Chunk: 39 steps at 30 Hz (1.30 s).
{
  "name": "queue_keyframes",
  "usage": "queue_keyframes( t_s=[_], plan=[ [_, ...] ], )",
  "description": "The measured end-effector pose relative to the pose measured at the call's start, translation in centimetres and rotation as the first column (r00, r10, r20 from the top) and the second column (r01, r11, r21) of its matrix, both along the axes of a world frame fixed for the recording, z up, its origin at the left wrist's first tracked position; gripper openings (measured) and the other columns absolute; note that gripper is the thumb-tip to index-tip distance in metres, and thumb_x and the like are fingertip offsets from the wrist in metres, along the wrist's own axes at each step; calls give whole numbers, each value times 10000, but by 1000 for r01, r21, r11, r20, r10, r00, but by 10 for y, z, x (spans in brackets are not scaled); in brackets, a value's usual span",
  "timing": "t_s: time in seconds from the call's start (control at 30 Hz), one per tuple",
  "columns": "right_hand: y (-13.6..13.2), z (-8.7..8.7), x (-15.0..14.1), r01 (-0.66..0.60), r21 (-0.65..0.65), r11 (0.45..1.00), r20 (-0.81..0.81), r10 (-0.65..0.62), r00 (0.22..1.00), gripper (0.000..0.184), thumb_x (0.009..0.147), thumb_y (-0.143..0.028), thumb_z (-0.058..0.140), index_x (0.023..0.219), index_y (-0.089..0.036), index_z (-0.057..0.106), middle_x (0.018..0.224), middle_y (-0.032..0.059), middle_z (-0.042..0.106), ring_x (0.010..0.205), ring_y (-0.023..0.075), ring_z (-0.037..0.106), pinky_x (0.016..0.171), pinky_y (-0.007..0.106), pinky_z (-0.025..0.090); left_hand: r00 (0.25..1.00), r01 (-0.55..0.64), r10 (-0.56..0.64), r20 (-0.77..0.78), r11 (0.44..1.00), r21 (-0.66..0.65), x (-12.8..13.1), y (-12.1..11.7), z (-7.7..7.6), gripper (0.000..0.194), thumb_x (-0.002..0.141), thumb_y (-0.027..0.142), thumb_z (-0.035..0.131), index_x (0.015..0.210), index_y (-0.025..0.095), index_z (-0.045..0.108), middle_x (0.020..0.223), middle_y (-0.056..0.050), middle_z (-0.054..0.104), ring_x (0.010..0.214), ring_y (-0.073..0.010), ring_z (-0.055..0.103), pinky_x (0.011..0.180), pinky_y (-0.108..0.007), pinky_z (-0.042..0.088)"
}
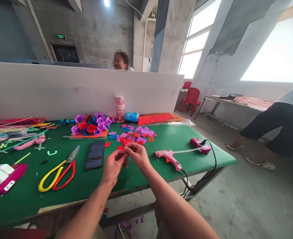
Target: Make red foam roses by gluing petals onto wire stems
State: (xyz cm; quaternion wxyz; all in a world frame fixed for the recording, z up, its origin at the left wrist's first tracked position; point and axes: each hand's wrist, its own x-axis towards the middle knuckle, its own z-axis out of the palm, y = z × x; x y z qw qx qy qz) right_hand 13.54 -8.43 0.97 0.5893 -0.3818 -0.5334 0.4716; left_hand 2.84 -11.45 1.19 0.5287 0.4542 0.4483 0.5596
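My left hand (pixel 113 163) and my right hand (pixel 138 155) meet over the front of the green table, thumbs and forefingers pinched. Between their fingertips is a red flower petal (pixel 122 141), partly hidden by the fingers. Loose petals (pixel 144 131) in purple, red, blue and brown lie scattered just beyond. Behind them to the left is a pile of finished flowers (pixel 91 127). To the right of my right hand rests a pink glue gun (pixel 168 157) with a clear glue stick in its back. A dark phone (pixel 94 156) lies left of my left hand.
Scissors (pixel 59 176) with yellow and red handles lie on the green table (pixel 141 179). Power strips sit at both sides (pixel 201 146). Colourful pipe cleaners (pixel 9 132) crowd the left. A pink bottle (pixel 119 108) stands by the white partition (pixel 87 89). A person (pixel 280 122) stands at right.
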Motion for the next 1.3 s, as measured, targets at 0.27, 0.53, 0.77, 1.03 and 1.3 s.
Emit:
queue_keyframes(
  t_s=[0.27, 0.53, 0.77, 1.03, 1.3],
  plan=[
    [-23, -7, -1, 63, 36, 997, 173, -68, 983, 223, 709, -316, 645, 887, -183, 671, 831, 16, 668, 598, 100, 515, 562, 211, 424, 997, -72, 72, -7, 997, 27, -21, -3, 2, 315, 587, 372, 761, 755, 144, 622, 642, 5, 603, 543, -106, 532, 493, -210, 437],
    [-70, 7, 8, -205, 8, 979, 566, 165, 808, 127, 799, -196, 556, 810, -204, 682, 644, -31, 645, 519, 78, 480, 526, 185, 355, 967, -253, 255, -2, 960, 124, -50, -6, 6, 238, 646, 339, 728, 753, 168, 603, 733, 11, 642, 651, -96, 566, 626, -202, 455],
    [21, 40, 72, -29, 131, 991, 914, -109, 391, 181, 824, -186, 513, 879, -161, 683, 760, 25, 674, 676, 124, 564, 584, 207, 361, 993, -107, 103, 51, 990, 89, -34, -4, -2, 249, 704, 373, 672, 793, 182, 538, 573, 41, 596, 553, -111, 554, 629, -260, 479],
    [81, 25, 59, -154, 31, 988, 996, -19, 82, 213, 774, -156, 558, 945, -194, 679, 895, 33, 675, 792, 146, 584, 607, 204, 358, 997, -69, 68, 46, 997, 29, -26, 1, -9, 291, 684, 410, 669, 776, 166, 541, 568, 41, 558, 524, -97, 508, 529, -227, 462],
    [92, 8, 47, -161, -33, 986, 999, 32, -8, 196, 718, -82, 588, 865, -175, 679, 983, 75, 644, 894, 196, 569, 662, 226, 384, 998, -62, 63, -5, 997, 36, -32, 1, -9, 269, 691, 400, 657, 761, 163, 548, 569, 31, 574, 487, -89, 509, 516, -218, 435]
  ],
)
